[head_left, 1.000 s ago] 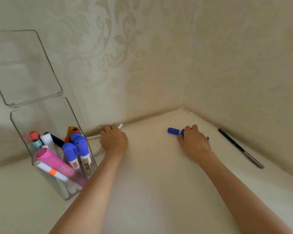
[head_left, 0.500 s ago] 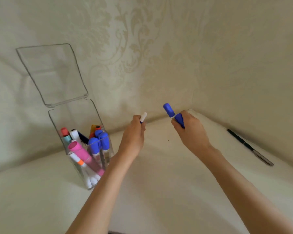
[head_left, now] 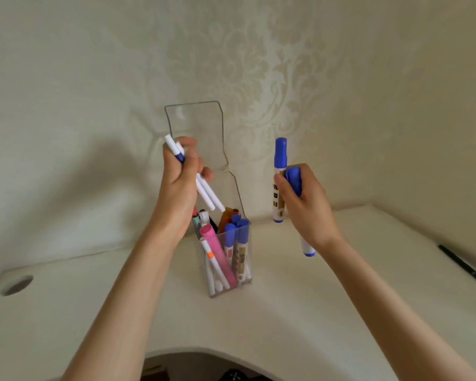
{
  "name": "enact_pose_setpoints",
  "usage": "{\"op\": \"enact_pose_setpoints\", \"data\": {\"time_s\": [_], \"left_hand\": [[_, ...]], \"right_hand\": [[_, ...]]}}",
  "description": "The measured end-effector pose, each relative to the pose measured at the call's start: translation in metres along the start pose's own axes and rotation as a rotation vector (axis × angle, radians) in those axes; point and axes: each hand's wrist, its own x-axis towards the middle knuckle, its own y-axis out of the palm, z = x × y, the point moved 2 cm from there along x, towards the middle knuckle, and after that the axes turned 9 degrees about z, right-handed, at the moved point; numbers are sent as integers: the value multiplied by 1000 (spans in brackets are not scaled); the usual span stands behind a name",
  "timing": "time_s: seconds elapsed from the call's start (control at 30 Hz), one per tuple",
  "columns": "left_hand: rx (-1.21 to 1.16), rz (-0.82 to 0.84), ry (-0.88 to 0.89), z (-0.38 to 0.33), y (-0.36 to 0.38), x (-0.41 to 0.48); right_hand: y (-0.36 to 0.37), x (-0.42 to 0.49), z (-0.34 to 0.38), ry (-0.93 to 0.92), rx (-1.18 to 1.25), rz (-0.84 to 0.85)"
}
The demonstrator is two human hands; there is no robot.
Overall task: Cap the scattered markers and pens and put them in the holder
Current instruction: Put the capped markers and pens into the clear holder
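My left hand (head_left: 179,185) grips two thin white pens (head_left: 208,194) above the clear plastic holder (head_left: 232,287), their lower ends pointing down toward its opening. The holder stands on the white desk (head_left: 286,312) and holds several capped markers, pink, blue and white among them. My right hand (head_left: 307,206) is raised to the holder's right and grips two blue-capped white markers: one marker (head_left: 279,182) stands upright with its cap on top, the other marker (head_left: 307,247) sticks out below the hand. A black pen (head_left: 465,266) lies on the desk at the far right.
Patterned wallpaper walls meet in a corner behind the desk. The holder's clear hinged lid (head_left: 197,133) stands open against the wall. A round cable hole (head_left: 17,285) sits in the desk at the far left. The desk's curved front edge runs along the bottom.
Both hands lifted off the desk with their pens and markers and moved toward the holder. The view swung left, so the holder now sits in the middle.
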Motion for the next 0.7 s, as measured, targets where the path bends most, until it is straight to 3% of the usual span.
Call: {"op": "enact_pose_setpoints", "data": {"time_s": [0.1,0.3,0.43,0.6,0.7], "left_hand": [[221,12,-60,14,-2,-8],[434,116,-147,25,-3,-12],[694,118,-3,23,-6,-17],[1062,305,126,29,-5,-26],[1358,179,296,32,-11,-34]], "right_hand": [[11,-1,2,-28,-12,23],[17,-4,0,-49,-44,37],[16,-5,-3,-42,-32,29],[19,-7,-8,-32,-38,44],[20,-7,-9,-26,-37,50]]}}
